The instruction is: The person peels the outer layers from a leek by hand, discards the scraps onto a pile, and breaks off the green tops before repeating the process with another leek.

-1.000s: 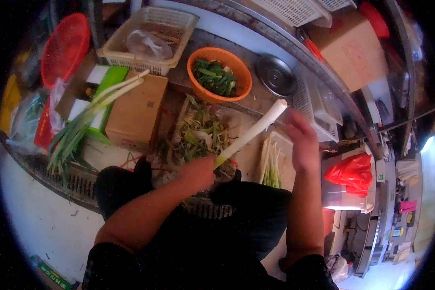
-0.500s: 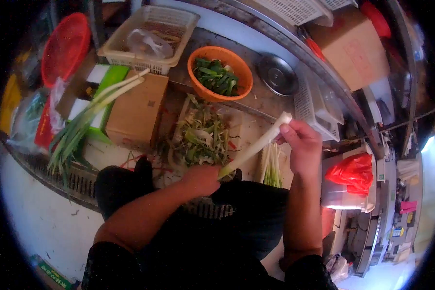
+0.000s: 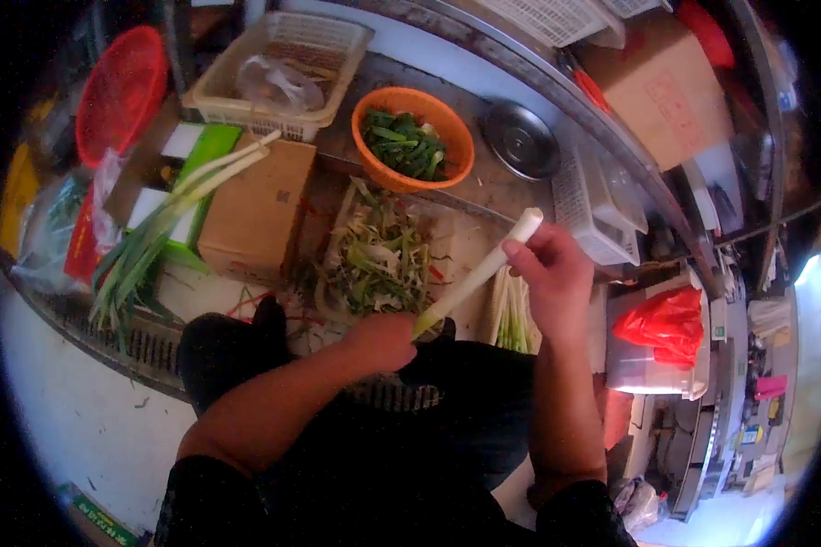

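A long green onion (image 3: 472,281) slants up to the right between my hands, its white end uppermost. My left hand (image 3: 381,342) is closed around its greener lower part, just above my lap. Near the white end, my right hand (image 3: 554,273) pinches it, thumb lying on the stalk; the other fingertips are partly hidden. Below it stands a crate (image 3: 327,305) heaped with stripped leaves and trimmings (image 3: 383,255). Several pale green onion stalks (image 3: 514,314) lie in a narrow container beside my right wrist.
An orange bowl (image 3: 470,155) of cut greens stands ahead, beside a dark round lid (image 3: 521,139). Untrimmed green onions (image 3: 169,219) lie across a cardboard box (image 3: 255,214) at left. A metal shelf edge (image 3: 556,68) runs overhead; a red bag (image 3: 661,326) sits on a right-hand bin.
The white end of the green onion has tipped slightly left. My right hand has shifted left and a little down, its thumb now lower on the stalk. My left hand stays about where it was.
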A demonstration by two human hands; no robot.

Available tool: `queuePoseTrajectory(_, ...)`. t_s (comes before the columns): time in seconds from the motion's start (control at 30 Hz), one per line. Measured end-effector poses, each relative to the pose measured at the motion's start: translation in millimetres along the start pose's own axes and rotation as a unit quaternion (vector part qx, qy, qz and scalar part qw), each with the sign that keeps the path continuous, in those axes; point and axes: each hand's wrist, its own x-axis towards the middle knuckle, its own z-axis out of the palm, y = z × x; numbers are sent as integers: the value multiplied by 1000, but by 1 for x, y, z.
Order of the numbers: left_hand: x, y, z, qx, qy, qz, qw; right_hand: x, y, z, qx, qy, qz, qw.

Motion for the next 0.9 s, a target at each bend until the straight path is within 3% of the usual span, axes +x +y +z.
queuePoseTrajectory(0.27, -4, 4, -11, -43, -13, 14, 999, 4, -2, -3, 173, 0, 47, 984)
queuePoseTrajectory(0.33, -7, 8, -17, -43, -40, 33, 998, 6, -3, -2, 319, 14, 103, 942)
queuePoseTrajectory(0.47, -2, 5, -9, -30, -43, 19, 998, 3, -8, 2, 223, 33, 47, 973)
queuePoseTrajectory(0.53, 0, -1, -1, -18, -26, 32, 999, 4, -10, 5, 77, 50, 16, 996)
queuePoseTrajectory(0.67, 6, -5, 4, -18, -4, 42, 999, 4, -4, -1, 123, 35, 43, 991)
queuePoseTrajectory(0.73, -7, 11, -16, 14, -112, 3, 994, 2, -1, 5, 195, 53, 30, 979)
queuePoseTrajectory(0.9, 4, -4, 2, -51, -117, 69, 989, 0, -7, 12, 277, 54, 88, 955)
